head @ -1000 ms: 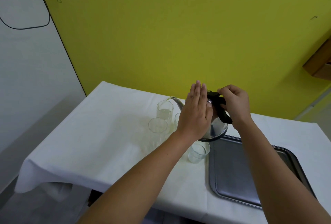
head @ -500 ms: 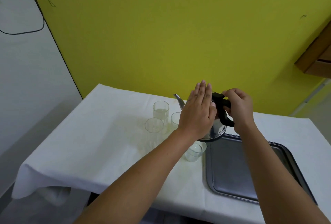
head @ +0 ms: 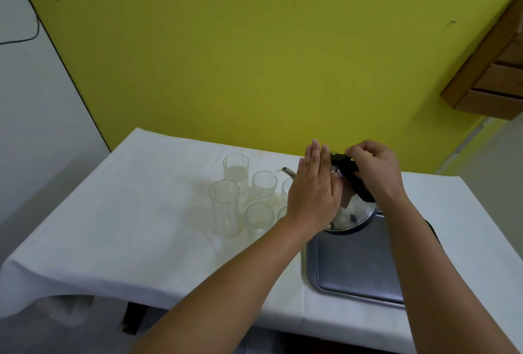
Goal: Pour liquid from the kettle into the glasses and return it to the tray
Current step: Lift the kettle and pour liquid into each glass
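Steel kettle [head: 352, 212], tilted, spout toward the glasses [head: 236, 172], held above the far edge of the tray [head: 353, 268] on the white-clothed counter [head: 141, 212]. Right hand [head: 373, 169] grip closed round the black handle; left hand [head: 314, 192] flat and open-fingered, apparently on the lid.

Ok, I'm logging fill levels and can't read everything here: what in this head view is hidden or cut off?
- Kettle: the left hand lies flat over its lid and body; how full it is cannot be seen.
- Two glasses nearest the kettle: mostly behind the left hand and wrist.
- Tray: right side covered by the right forearm.
- Kettle handle: partly wrapped by the right hand.
- Stream at the spout: too small to tell.
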Tool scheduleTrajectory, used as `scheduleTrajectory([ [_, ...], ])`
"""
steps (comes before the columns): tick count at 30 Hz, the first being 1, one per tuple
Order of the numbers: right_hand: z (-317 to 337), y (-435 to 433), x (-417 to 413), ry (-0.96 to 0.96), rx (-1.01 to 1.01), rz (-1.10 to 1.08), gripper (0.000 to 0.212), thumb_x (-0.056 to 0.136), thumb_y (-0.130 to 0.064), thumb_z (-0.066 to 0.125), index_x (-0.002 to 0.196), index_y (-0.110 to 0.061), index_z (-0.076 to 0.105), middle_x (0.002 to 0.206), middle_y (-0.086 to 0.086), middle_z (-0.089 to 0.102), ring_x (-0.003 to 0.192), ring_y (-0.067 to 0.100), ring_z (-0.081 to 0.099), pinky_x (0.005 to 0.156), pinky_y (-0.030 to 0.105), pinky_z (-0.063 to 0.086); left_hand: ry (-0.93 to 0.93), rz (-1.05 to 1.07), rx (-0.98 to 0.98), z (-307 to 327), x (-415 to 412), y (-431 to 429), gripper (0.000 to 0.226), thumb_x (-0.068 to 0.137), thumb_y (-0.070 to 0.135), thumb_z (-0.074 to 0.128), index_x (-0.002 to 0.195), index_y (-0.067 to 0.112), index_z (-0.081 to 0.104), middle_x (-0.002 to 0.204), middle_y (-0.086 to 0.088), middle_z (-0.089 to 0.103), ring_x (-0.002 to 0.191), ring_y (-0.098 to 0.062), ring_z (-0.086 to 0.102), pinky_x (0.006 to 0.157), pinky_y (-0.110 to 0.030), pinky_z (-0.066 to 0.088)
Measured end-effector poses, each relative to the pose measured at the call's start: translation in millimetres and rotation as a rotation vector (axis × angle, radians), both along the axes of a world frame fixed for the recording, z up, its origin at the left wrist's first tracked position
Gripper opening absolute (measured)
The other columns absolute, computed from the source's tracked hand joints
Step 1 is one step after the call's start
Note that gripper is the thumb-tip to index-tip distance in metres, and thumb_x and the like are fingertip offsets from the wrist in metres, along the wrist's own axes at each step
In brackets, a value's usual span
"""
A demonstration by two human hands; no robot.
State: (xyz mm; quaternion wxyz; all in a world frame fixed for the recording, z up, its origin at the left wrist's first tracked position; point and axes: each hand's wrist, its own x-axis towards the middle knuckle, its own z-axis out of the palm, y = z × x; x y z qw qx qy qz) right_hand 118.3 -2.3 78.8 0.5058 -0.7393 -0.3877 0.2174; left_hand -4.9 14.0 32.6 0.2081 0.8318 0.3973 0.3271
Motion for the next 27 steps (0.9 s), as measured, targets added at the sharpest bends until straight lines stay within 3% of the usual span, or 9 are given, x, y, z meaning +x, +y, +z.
scheduleTrajectory([
  [4,-1.4,0.4,-2.8,-0.070,-0.067,-0.007,0.018,0.064,-0.045,0.057,0.068,-0.029,0.065,0.051,-0.008,0.060,0.060,0.024,0.056,0.073,0.054,0.057,0.001,0.026,-0.049,-5.9,4.1,-2.4,0.055,0.103,0.023,0.027,0.150,0.004,0.007,0.161,-0.015,-0.003,0.150,-0.023,-0.004,0.124,-0.036,0.002],
  [6,-1.8,1.8,-4.5,-0.085,-0.087,-0.002,0.018,0.064,-0.046,0.057,0.069,-0.031,0.065,0.060,0.000,0.063,0.062,0.025,0.056,0.075,0.054,0.057,0.005,0.037,-0.067,-8.2,4.5,-1.2,0.055,0.103,0.024,0.027,0.150,0.004,0.006,0.161,-0.015,-0.003,0.150,-0.022,-0.004,0.124,-0.036,0.001],
  [22,-2.0,9.2,-10.0,-0.157,-0.128,0.013,0.022,0.068,-0.043,0.057,0.069,-0.022,0.064,0.063,0.005,0.065,0.063,0.027,0.057,0.074,0.051,0.056,-0.004,0.040,-0.101,-14.1,0.7,4.5,0.054,0.104,0.022,0.025,0.150,0.004,0.006,0.161,-0.015,-0.005,0.150,-0.022,-0.005,0.124,-0.035,0.001],
  [27,-2.9,8.3,-11.5,-0.194,-0.141,0.016,0.021,0.070,-0.041,0.055,0.071,-0.021,0.063,0.064,0.005,0.065,0.063,0.026,0.057,0.067,0.039,0.049,-0.014,0.031,-0.106,-15.1,-1.6,3.7,0.054,0.104,0.023,0.025,0.150,0.004,0.006,0.161,-0.015,-0.005,0.150,-0.022,-0.005,0.124,-0.035,0.002],
])
